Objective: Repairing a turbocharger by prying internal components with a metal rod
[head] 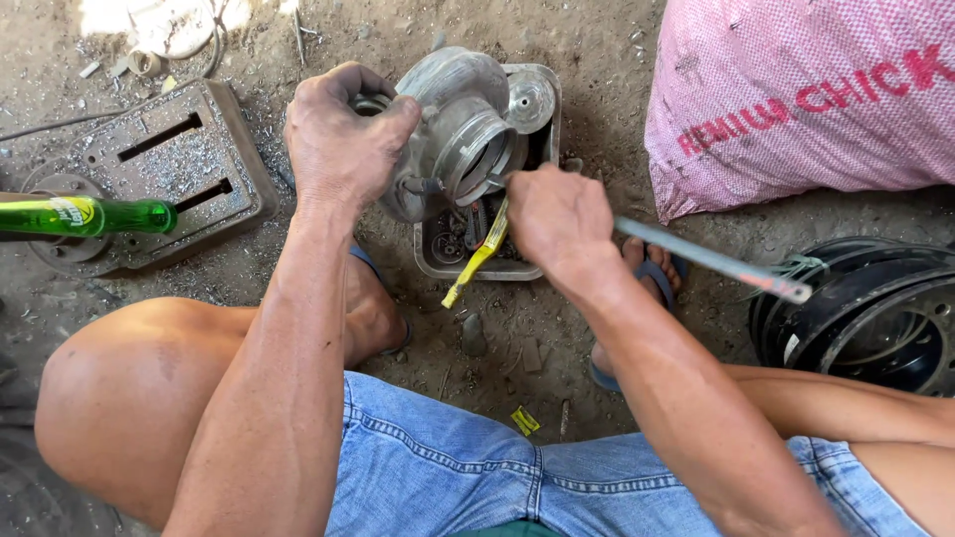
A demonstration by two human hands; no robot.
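My left hand (343,134) grips the back of a grey cast-metal pump housing (453,139) and holds it tilted over a shallow grey tray (430,261). Its round threaded opening faces right. My right hand (559,221) is closed around a long grey metal rod (716,261), whose near end points at the housing's opening. A yellow-handled tool (476,261) sticks out of the tray just below my right hand. A round metal part (530,99) lies at the tray's far corner.
A rusty slotted metal base (169,164) lies on the dirt at left, with a green glass bottle (85,216) across it. A pink woven sack (806,99) sits at upper right, a black wheel rim (875,313) at right. My knees frame the spot.
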